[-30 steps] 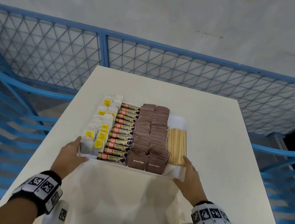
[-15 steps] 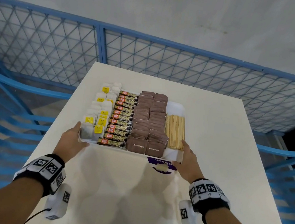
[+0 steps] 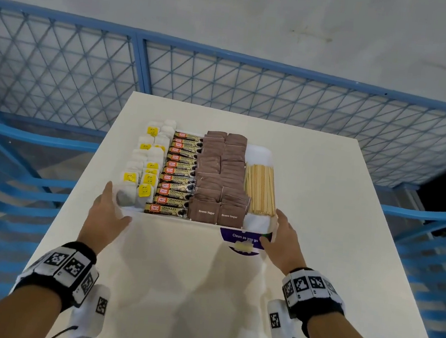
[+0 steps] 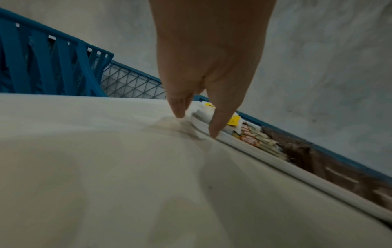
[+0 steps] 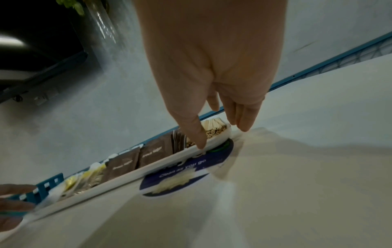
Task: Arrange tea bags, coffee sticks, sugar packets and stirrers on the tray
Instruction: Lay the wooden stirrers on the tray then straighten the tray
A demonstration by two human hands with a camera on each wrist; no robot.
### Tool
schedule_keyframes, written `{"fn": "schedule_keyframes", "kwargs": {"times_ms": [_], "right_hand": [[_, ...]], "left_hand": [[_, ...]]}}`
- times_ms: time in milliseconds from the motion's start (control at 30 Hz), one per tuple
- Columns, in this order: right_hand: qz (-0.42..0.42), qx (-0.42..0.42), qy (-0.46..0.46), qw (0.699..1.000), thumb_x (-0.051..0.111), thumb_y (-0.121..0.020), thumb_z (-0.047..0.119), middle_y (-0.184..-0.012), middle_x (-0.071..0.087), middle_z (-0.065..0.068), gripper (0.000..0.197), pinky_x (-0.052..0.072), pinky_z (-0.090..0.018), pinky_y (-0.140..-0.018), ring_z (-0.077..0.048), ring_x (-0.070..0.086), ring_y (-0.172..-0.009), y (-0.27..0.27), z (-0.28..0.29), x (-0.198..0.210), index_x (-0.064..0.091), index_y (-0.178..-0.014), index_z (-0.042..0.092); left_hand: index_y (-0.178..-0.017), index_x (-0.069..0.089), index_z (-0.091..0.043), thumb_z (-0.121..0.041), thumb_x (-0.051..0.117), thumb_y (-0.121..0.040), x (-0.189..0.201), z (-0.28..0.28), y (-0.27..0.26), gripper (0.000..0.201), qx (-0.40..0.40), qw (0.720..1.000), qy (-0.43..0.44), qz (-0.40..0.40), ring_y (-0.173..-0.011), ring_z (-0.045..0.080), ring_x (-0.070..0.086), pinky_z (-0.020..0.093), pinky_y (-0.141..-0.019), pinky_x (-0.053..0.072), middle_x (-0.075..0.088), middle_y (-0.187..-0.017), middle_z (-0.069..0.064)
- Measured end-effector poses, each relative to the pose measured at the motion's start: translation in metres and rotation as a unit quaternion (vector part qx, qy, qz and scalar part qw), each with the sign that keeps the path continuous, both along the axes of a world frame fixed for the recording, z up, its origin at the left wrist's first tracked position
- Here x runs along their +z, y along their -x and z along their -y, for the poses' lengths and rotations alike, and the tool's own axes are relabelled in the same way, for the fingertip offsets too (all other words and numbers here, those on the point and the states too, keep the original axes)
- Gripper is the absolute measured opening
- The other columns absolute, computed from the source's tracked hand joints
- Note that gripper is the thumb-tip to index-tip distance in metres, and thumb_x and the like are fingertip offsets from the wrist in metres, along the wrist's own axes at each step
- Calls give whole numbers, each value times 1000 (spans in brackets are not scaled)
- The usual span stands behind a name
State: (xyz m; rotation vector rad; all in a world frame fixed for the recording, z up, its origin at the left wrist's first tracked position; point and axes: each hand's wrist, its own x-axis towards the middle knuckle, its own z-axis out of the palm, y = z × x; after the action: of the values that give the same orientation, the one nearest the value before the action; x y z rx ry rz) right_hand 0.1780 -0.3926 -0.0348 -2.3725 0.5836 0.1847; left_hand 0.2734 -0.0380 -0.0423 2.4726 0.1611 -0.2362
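White tray corners touched by straight fingers, both hands.

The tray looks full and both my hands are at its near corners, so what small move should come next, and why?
Probably lift both hands away. The tray already holds tea bags, coffee sticks, sugar packets and stirrers in neat rows, and the left hand and right hand lie open at its corners.

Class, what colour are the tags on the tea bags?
Yellow, the tags on the tea bags; clearest in the head view.
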Motion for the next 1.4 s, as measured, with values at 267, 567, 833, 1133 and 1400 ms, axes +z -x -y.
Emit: {"fn": "schedule_keyframes", "kwargs": {"times_ms": [267, 567, 833, 1133, 1400], "right_hand": [[34, -17, 12, 999, 59, -87, 10, -112, 60, -8, 35, 43, -23, -89, -14, 53, -95, 102, 1, 22, 57, -122, 9], [91, -64, 137, 984, 71, -75, 0, -79, 54, 7, 19, 41, -16, -71, -16, 58, -72, 257, 52, 48, 68, -91, 10], [1, -165, 234, 958, 89, -51, 34, -94, 61, -17, 69, 51, -43, -69, -38, 60, -82, 334, 94, 38, 62, -106, 3], [-79, -166, 87, 979, 53, -73, 64, -113, 55, 11, 61, 47, -18, -86, -5, 50, -94, 362, 115, 1, 45, -121, 28], [-100, -160, 67, 980, 58, -73, 66, -130, 47, 11, 71, 44, -23, -98, -7, 48, -108, 370, 142, 15, 39, -131, 30]], "left_hand": [[-107, 64, 1, 12, 69, -69, 19, 71, 89, 41, -109, 975, 35, 190, -105, 40, 56, 45, -95, 42, 57, -109, 21], [-113, 61, -17, -15, 53, -90, 45, 230, 198, 25, -463, 878, 106, 56, -110, 13, 51, 19, -98, 35, 53, -118, -2], [-132, 48, -14, -14, 50, -89, 58, 341, 259, 43, -625, 780, 24, 6, -120, 23, 42, 28, -100, 31, 43, -133, 6], [-147, 22, -19, -28, 55, -92, 60, 407, 291, 65, -670, 739, -65, 21, -142, 28, 16, 37, -114, 18, 13, -156, 8], [-149, 14, -14, -37, 59, -90, 48, 437, 302, 78, -663, 737, -126, 23, -139, 29, 25, 38, -113, 25, 22, -153, 11]]}}
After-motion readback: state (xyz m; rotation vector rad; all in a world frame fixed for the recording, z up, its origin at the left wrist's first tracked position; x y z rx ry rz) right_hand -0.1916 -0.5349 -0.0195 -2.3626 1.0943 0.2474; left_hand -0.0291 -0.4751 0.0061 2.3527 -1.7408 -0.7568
